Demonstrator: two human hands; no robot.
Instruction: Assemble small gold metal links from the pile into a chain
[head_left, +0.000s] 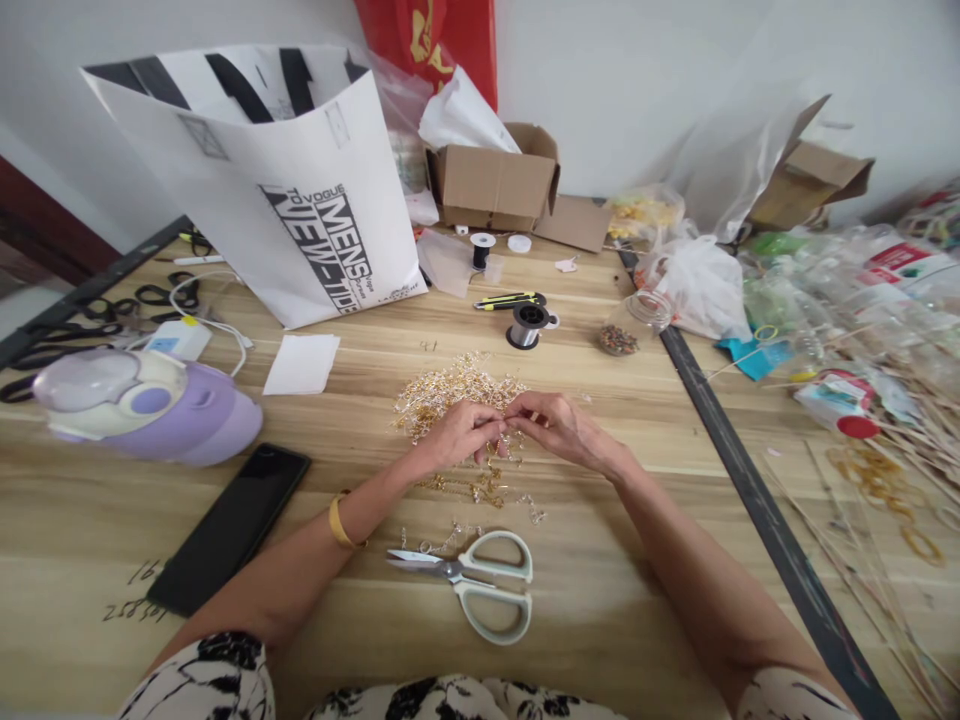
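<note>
My left hand [466, 432] and my right hand [553, 425] meet at the fingertips over the table. Each is closed in a pinch; whatever lies between the fingers is too small to make out. Just behind them spreads a pile of thin gold and silver chains [442, 390]. More gold chain [480, 489] lies right below the hands, and a short silver chain [532, 508] is a little nearer me. Scissors with pale handles [495, 585] rest on the table between my forearms, blades slightly apart and pointing left.
A black phone [232, 525] and a purple-white device [157, 400] lie left. White paper [301, 364] and a tall white bag [277, 200] stand beyond. A wire spool [527, 326], box cutter [510, 301] and jar of beads [619, 338] are behind the pile. Plastic bottles [862, 290] crowd the right.
</note>
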